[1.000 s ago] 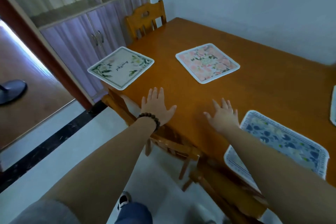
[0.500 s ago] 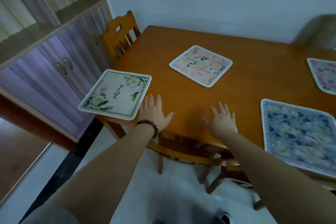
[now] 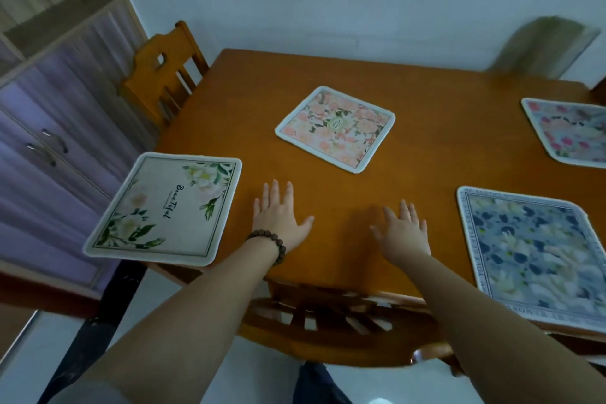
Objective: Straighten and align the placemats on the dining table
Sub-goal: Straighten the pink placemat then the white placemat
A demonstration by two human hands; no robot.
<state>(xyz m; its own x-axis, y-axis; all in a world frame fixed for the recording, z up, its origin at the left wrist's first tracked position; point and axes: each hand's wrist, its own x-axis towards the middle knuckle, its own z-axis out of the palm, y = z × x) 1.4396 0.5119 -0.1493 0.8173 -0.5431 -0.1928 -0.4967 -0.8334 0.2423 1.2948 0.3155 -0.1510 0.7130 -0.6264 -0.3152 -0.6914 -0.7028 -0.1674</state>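
Both hands lay spread flat on the dining table (image 3: 426,147), the left hand (image 3: 278,218) near the skewed cream placemat (image 3: 167,207) overhanging the table's corner, the right hand (image 3: 405,233) between it and the blue placemat (image 3: 534,252), apparently poised to begin aligning 4 mats.

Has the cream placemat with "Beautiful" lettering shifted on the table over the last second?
No. The cream "Beautiful" placemat overhangs the wooden dining table's left corner as before, beside the left hand; only the camera moved.
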